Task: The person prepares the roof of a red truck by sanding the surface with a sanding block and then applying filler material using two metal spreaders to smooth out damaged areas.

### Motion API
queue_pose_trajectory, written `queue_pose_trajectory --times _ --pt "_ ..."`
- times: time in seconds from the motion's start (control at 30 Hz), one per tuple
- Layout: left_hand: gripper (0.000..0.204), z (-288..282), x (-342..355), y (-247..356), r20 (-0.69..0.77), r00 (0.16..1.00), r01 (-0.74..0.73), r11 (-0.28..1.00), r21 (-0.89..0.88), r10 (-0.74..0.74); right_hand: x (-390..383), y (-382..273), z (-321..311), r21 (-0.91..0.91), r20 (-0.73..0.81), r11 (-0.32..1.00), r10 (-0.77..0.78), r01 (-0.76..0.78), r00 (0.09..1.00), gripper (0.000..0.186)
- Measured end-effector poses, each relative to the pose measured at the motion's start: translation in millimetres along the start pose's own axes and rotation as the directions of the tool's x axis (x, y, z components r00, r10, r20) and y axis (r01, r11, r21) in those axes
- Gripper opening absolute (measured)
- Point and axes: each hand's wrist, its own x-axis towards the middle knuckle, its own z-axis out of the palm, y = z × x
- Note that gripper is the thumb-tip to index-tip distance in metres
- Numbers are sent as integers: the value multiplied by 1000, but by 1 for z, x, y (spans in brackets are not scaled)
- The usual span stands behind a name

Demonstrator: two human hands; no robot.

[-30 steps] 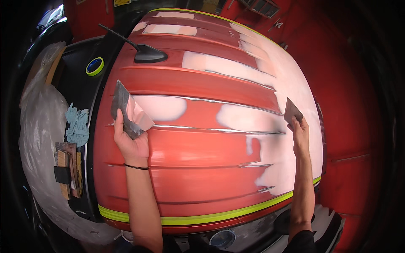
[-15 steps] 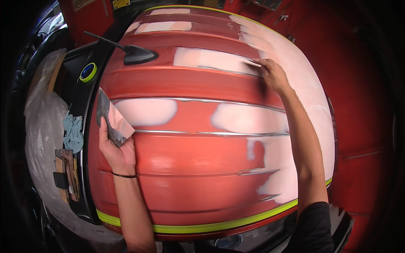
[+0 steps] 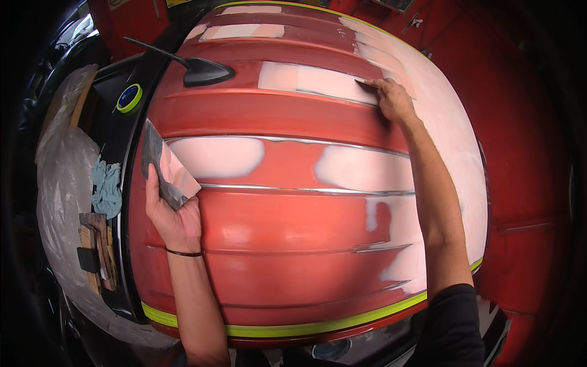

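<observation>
A red car roof [image 3: 287, 223] with raised ribs and pale pink-white filler patches stretches out before me. My left hand [image 3: 177, 220] grips a flat grey mixing plate [image 3: 164, 160] over the roof's left side, thumb along its edge. Pink filler [image 3: 179, 174] coats part of that plate. Farther off, my right hand [image 3: 396, 101] pinches a thin dark spreader [image 3: 365, 82]. Its blade lies at the right part of a long, pale filler patch [image 3: 306, 81]; whether the edge touches the surface is hard to tell. My fingers hide the spreader's rear end.
A black antenna [image 3: 208, 72] rises at the far left of the roof. Yellow-green tape [image 3: 293, 330] borders the near edge. Along the left lie a tape roll [image 3: 129, 98], a blue cloth [image 3: 107, 188], several sanding blocks [image 3: 96, 251] and plastic sheeting [image 3: 64, 183].
The whole view has shifted slightly, with the roof higher and farther right in it. Against the patch, my right hand has moved a little left and nearer. My left hand still holds the plate.
</observation>
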Motion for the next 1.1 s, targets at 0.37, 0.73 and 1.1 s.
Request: queue_pose_trajectory --times 0.37,0.73,1.1 --pt "34 27 -15 -22 171 967 196 980 -14 -191 -166 -86 -92 57 -321 987 -122 148 939 51" --pt "41 79 -107 -167 340 860 345 925 162 -380 -341 -146 -209 -379 -195 861 -432 339 881 44" --pt "40 82 -106 -176 451 801 197 884 425 -395 -285 -119 -167 -163 -75 712 -700 683 710 45"
